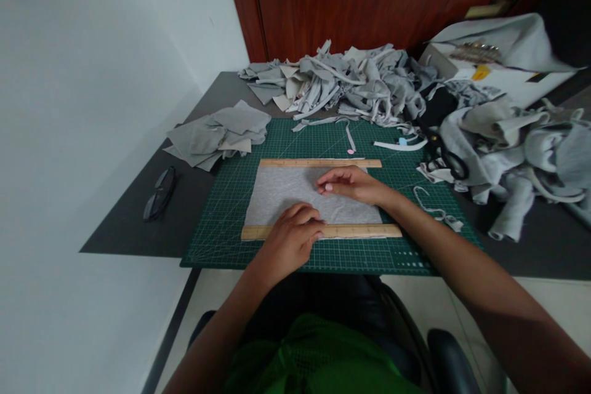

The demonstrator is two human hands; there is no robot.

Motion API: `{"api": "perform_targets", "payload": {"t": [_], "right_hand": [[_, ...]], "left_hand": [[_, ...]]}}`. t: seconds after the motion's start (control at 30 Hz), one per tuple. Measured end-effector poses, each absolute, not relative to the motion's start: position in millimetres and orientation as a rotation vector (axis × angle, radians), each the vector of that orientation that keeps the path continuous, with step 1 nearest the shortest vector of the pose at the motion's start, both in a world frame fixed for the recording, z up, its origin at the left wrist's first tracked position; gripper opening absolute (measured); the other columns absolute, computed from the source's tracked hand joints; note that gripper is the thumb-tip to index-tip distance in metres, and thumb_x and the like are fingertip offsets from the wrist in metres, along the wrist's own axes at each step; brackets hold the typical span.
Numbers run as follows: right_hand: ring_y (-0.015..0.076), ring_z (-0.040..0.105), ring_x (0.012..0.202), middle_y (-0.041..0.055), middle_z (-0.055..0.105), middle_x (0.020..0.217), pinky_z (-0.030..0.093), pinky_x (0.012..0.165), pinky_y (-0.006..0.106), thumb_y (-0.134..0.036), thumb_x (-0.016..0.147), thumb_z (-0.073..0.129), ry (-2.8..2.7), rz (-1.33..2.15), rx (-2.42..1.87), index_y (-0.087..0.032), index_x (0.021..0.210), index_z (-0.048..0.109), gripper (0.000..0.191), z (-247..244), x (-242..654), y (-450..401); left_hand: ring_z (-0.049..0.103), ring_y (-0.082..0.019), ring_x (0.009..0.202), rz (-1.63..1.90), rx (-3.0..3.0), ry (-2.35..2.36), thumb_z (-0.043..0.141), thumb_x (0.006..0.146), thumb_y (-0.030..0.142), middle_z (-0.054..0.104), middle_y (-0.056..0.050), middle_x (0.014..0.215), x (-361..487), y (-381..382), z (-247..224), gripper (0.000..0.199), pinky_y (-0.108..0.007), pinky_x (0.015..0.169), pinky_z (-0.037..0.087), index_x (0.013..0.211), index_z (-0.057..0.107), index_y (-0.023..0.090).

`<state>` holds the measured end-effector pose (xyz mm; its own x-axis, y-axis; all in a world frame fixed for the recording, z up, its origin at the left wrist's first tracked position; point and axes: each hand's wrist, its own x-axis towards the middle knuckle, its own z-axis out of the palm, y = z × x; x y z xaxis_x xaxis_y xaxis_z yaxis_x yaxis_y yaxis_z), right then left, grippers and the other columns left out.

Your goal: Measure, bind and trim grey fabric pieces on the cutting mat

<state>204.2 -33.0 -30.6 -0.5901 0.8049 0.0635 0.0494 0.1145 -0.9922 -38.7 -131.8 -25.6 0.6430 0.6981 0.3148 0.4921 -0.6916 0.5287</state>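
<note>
Fingers of the left hand (292,235) rest on the near ruler (362,231); the right hand (348,184) bends over grey fabric (281,189), thumb close to fingertips; whether either grips, I can't tell. The fabric lies lengthwise left-right on the green mat (224,212), bare beyond the fabric's left edge.

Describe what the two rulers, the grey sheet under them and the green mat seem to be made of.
Near ruler and far ruler: probably wood, matte, by their tan colour.
Grey sheet: likely knit fabric, matte; mottled, slightly wrinkled.
Green mat: perhaps plastic, dull; flat, printed with a grid.
</note>
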Motion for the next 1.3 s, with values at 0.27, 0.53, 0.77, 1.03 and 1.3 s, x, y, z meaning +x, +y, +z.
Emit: {"api": "perform_targets", "payload": {"t": [0.27,0.53,0.77,1.03,1.3], "right_hand": [[0.0255,0.066,0.105,0.0070,0.074,0.109,0.051,0.098,0.046,-0.045,0.091,0.074,-2.010,0.632,-0.988,-0.027,0.100,0.077,0.021,-29,223,-21],[0.0320,0.064,0.112,0.0131,0.072,0.115,0.047,0.104,0.054,-0.037,0.094,0.068,-2.112,0.316,-1.242,-0.022,0.107,0.077,0.022,-43,246,-3],[0.0315,0.064,0.110,0.0141,0.072,0.113,0.048,0.102,0.053,-0.033,0.099,0.060,-2.262,0.229,-1.213,-0.020,0.113,0.075,0.024,-39,247,-4],[0.0327,0.063,0.113,0.0150,0.070,0.116,0.046,0.104,0.053,-0.035,0.100,0.059,-2.262,0.280,-1.220,-0.019,0.116,0.074,0.028,-41,247,-2],[0.0351,0.063,0.114,0.0170,0.070,0.118,0.050,0.100,0.054,-0.036,0.101,0.055,-2.341,0.141,-1.215,-0.019,0.120,0.071,0.030,-44,251,-2]], "left_hand": [[0.058,-0.023,0.120,0.738,2.463,0.928,0.066,0.096,0.015,0.069,-0.003,0.114,-42,-128,-30,0.023,-0.046,0.103,0.053,0.114,0.075,0.026],[0.059,-0.022,0.120,0.710,2.471,0.895,0.067,0.097,0.017,0.070,-0.003,0.114,-44,-125,-29,0.020,-0.046,0.105,0.052,0.112,0.076,0.026],[0.057,-0.023,0.124,0.701,2.475,0.910,0.068,0.097,0.016,0.068,-0.003,0.116,-45,-128,-29,0.021,-0.046,0.108,0.050,0.114,0.076,0.025],[0.059,-0.023,0.117,0.770,2.474,0.988,0.064,0.096,0.011,0.066,-0.005,0.108,-37,-134,-27,0.020,-0.044,0.103,0.053,0.109,0.077,0.021],[0.060,-0.028,0.110,0.668,2.580,1.376,0.063,0.095,0.008,0.069,-0.008,0.109,-14,-161,-23,0.019,-0.046,0.090,0.054,0.107,0.075,0.016]]}}
